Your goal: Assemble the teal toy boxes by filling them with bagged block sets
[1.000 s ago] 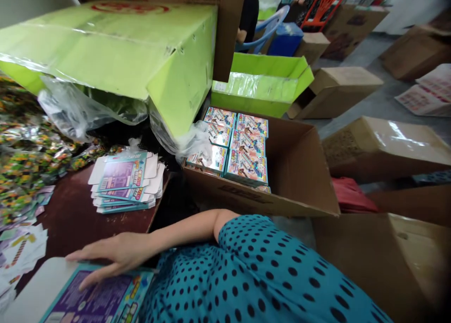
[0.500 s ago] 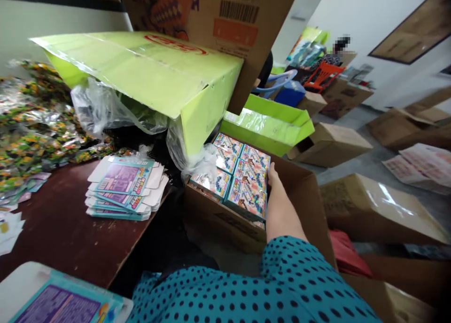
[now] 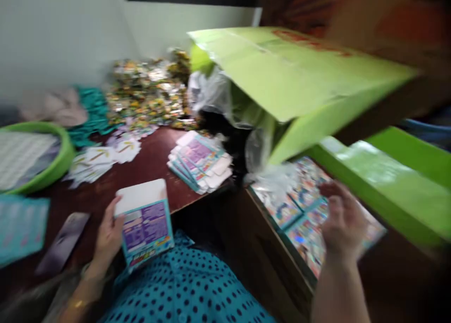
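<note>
My left hand is closed on the edge of a flat folded carton with a teal and purple printed face and a white flap, held over the table's near edge. My right hand, blurred, is over the small printed boxes packed in a brown cardboard box. Its thumb and fingers look apart, with nothing seen between them. Whether it touches the boxes I cannot tell. A stack of similar flat cartons lies on the dark red table.
Foil packets are heaped against the wall. Left of them are teal pieces, white cards and a green round basket. A phone-like slab lies near the front edge. A lime-green box overhangs the brown box.
The view has swung left. My right hand has come off the side of the packed boxes and is now above them. My left hand has come into view, holding a flat carton.
</note>
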### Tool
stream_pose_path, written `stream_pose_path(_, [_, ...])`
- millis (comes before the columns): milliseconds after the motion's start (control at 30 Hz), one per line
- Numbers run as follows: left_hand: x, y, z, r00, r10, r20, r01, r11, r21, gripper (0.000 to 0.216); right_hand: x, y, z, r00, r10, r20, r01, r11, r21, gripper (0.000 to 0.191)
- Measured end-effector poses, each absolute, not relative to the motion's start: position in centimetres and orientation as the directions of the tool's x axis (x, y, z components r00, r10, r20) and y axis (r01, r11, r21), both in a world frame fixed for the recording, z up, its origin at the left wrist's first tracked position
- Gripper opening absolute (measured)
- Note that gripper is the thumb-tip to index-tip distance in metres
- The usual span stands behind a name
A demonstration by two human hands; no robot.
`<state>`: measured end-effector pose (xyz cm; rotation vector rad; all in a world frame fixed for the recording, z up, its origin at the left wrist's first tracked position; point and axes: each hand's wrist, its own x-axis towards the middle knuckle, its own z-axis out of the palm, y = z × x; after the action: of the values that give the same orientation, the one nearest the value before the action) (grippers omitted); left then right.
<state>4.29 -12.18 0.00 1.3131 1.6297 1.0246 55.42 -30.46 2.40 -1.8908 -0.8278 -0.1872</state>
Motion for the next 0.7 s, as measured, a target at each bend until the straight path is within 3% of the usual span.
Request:
stream_pose_path(67, [2.7,-13.7,-0.7,-0.14,0.987,-0.082,0.247,0.115,0.962,0.065,46.9,-25.6,0.6,0.452,0.828,0.331,0.59,0.0,-0.807,0.039])
stream_pose_path(133, [2.2,-14.3,-1.4,-0.155,0.985,-0.073,0.135,0.094,0.986,0.064,38.1,-21.0,-1.7,0.104,0.964,0.246,0.503,0.162,-0.849,0.064])
stream_pose_path(200, [2.1,-14.7,-1.9,-0.178,0.983,-0.052,0.052,0.063,0.997,0.062,30.5,-17.0,-3.8,-0.051,0.972,0.227,0.343,0.231,-0.911,0.067])
stream_pose_path(333, [0.8,-15.7,-2.2,-0.288,0.956,-0.057,-0.054,0.043,0.998,0.07,21.4,-13.0,-5.9,-0.107,0.974,0.201,0.1,0.212,-0.972,0.052])
stream_pose_path(467, [-0.8,-16.2,-2.3,-0.382,0.918,-0.108,-0.104,0.074,0.992,0.062,18.8,-13.5,-5.8,-0.163,0.956,0.245,0.122,0.266,-0.956,0.053])
stream_pose_path(567, [-1.3,-15.7,-2.9,-0.38,0.903,-0.201,-0.309,0.081,0.947,0.058,18.9,-13.4,-5.5,-0.229,0.949,0.216,0.196,0.263,-0.945,0.042])
stream_pose_path(633, [-1.5,-15.0,-3.6,-0.261,0.909,-0.325,-0.47,0.175,0.865,0.074,19.6,-12.4,-5.5,-0.342,0.927,0.154,0.258,0.25,-0.933,0.05])
stream_pose_path(700, [-1.8,-14.1,-4.3,-0.108,0.907,-0.406,-0.514,0.299,0.804,0.071,20.5,-10.7,-5.7,-0.429,0.894,0.129,0.302,0.276,-0.912,0.047])
